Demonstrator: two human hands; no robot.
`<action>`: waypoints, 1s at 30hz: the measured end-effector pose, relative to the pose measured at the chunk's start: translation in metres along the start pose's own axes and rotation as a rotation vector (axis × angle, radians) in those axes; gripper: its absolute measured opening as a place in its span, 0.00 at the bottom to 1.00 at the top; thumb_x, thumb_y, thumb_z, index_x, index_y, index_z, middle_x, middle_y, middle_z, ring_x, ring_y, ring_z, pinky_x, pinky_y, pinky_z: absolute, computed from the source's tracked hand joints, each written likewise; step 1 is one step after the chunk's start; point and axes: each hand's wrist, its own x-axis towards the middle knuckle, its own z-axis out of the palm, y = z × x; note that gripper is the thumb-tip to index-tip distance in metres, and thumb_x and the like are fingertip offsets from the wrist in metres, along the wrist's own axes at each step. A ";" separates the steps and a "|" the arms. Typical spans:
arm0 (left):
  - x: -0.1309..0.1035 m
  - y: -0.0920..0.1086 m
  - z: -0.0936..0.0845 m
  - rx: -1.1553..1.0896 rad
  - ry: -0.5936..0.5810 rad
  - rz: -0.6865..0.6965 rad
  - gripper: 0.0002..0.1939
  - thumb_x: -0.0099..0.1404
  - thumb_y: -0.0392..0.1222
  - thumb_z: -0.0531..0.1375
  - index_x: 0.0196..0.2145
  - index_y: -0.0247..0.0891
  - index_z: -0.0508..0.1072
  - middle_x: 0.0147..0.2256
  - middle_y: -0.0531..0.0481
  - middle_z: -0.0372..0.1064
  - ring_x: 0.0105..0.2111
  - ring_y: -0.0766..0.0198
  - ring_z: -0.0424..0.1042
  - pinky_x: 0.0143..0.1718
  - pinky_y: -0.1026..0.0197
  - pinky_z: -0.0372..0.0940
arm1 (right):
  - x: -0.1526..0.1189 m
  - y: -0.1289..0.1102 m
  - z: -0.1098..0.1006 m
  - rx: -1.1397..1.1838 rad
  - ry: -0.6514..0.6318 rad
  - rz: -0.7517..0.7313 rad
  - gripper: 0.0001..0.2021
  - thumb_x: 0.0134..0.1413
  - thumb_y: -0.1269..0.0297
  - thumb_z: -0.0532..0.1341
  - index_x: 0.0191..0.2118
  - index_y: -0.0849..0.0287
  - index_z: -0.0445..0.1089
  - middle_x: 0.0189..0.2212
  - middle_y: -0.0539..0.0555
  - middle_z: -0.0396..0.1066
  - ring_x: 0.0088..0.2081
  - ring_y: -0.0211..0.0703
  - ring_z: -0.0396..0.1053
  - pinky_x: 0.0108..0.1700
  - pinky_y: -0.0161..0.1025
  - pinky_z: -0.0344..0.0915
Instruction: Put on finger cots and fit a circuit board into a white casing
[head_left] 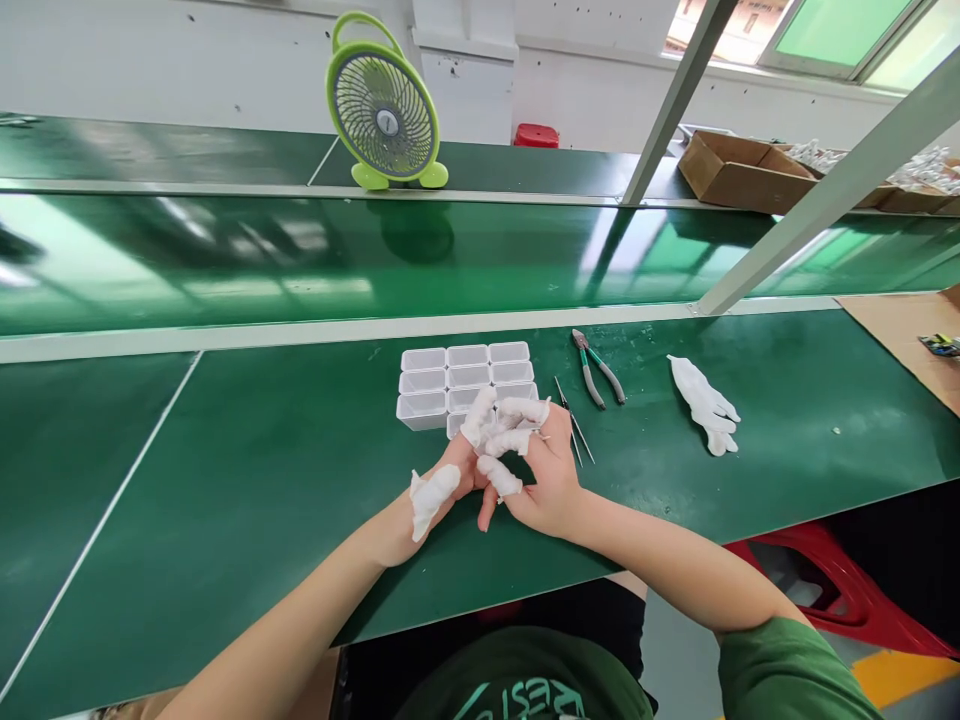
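White coverings (433, 495) wrap several fingers of both hands. My left hand (450, 480) is over the green table, palm turned up, its fingers meeting those of my right hand (536, 465). The right fingers are bent against the left fingertips around a white covering; whether they grip it is hard to make out. Just beyond the hands stands a block of clear plastic compartments (422, 382), partly hidden by the fingers. Tweezers (574, 425) lie right beside my right hand, and pliers (598, 370) with grey-green handles lie open behind them. A white glove (705, 405) rests farther right.
A green fan (386, 115) stands on the raised shelf at the back. Cardboard boxes (742, 170) sit at the back right, near slanted metal posts (832, 195). A cardboard sheet (900, 335) lies at the right edge. A red stool (847, 590) is below the table.
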 end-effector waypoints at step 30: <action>-0.001 0.021 -0.017 -0.579 -0.221 0.021 0.37 0.71 0.67 0.48 0.59 0.32 0.71 0.20 0.49 0.76 0.15 0.68 0.51 0.36 0.57 0.63 | 0.015 0.000 -0.010 0.641 -0.355 0.223 0.06 0.61 0.69 0.63 0.42 0.56 0.76 0.38 0.54 0.77 0.38 0.39 0.72 0.45 0.40 0.71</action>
